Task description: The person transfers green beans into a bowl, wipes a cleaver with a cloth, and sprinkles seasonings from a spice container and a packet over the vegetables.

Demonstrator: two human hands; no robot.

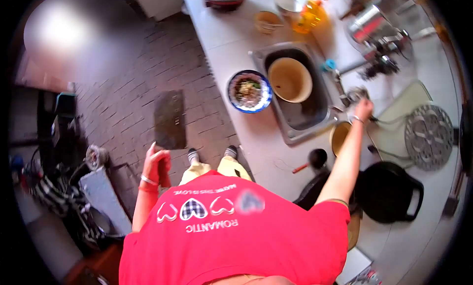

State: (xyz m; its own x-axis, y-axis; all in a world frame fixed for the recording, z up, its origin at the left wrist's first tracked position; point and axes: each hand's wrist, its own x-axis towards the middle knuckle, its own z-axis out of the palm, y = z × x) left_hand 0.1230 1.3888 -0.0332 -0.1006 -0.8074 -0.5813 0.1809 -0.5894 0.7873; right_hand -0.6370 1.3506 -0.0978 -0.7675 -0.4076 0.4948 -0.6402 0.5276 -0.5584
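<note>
My left hand (pixel 156 163) is closed around the handle of a cleaver (pixel 170 120). Its broad dark blade hangs out over the brick floor, left of the counter. On the far side of the sink (pixel 290 135), my right arm stretches across the counter. There my right hand (pixel 363 110) closes on a silvery, wiry clump that looks like a steel wool scourer (pixel 355 95), though blur softens its detail. A tan basin (pixel 290 80) sits in the sink. Beside the sink's near edge stands a blue-and-white plate (pixel 250 91) with chopped food on it.
A faucet (pixel 340 85) rises behind the sink. Near my right arm are a yellowish pot (pixel 340 137), a black ladle (pixel 318 158), a black pan (pixel 389 191) and a perforated metal disc (pixel 428 137). An orange-yellow bottle (pixel 310 16) stands at the counter's far end.
</note>
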